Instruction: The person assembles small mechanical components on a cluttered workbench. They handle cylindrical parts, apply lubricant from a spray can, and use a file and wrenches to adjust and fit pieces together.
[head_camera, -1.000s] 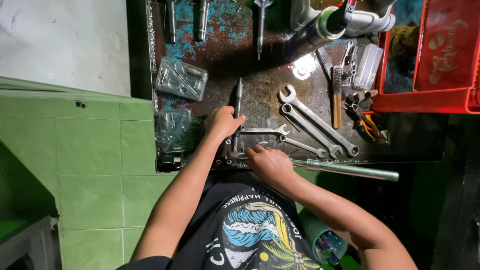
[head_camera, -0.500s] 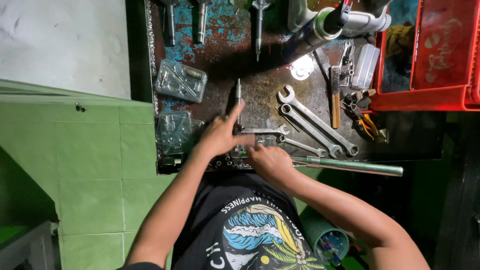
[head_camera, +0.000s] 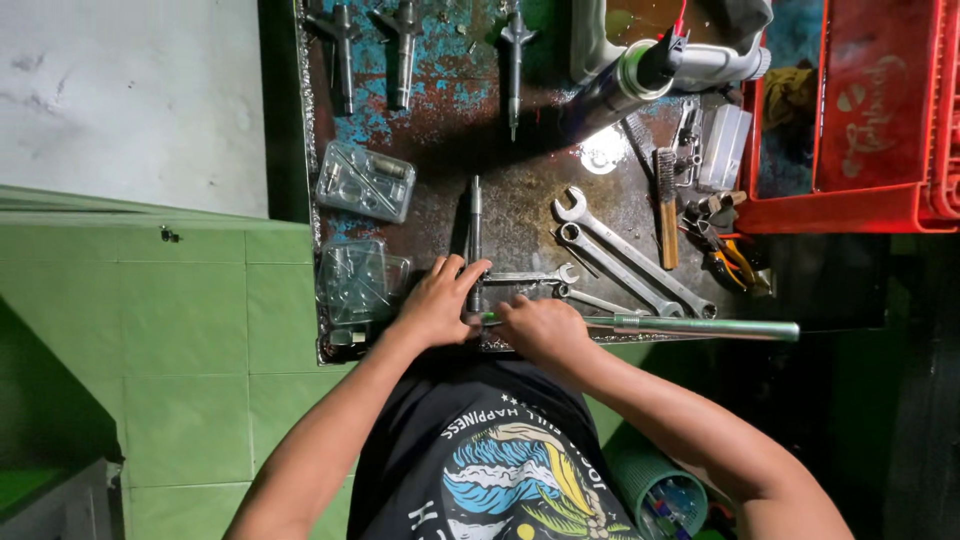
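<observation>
At the lower middle of the frame, a long slim metal rod (head_camera: 474, 240) lies on the counter (head_camera: 440, 130), a rusted steel sheet with flakes of blue paint. The left hand (head_camera: 435, 300) rests over the rod's near end, fingers (head_camera: 470, 272) curled about it. The right hand (head_camera: 535, 328) is just beside it, clenched on the green-tipped end of a long steel bar (head_camera: 700, 326) that runs toward the right along the counter's near edge. Shiny combination wrenches (head_camera: 625, 255) lie fanned just above that bar. Two clear plastic boxes (head_camera: 363, 182) of small parts sit at the left. A red plastic crate (head_camera: 860, 110) fills the upper right. Green wall tiles (head_camera: 170, 320) cover the left.
</observation>
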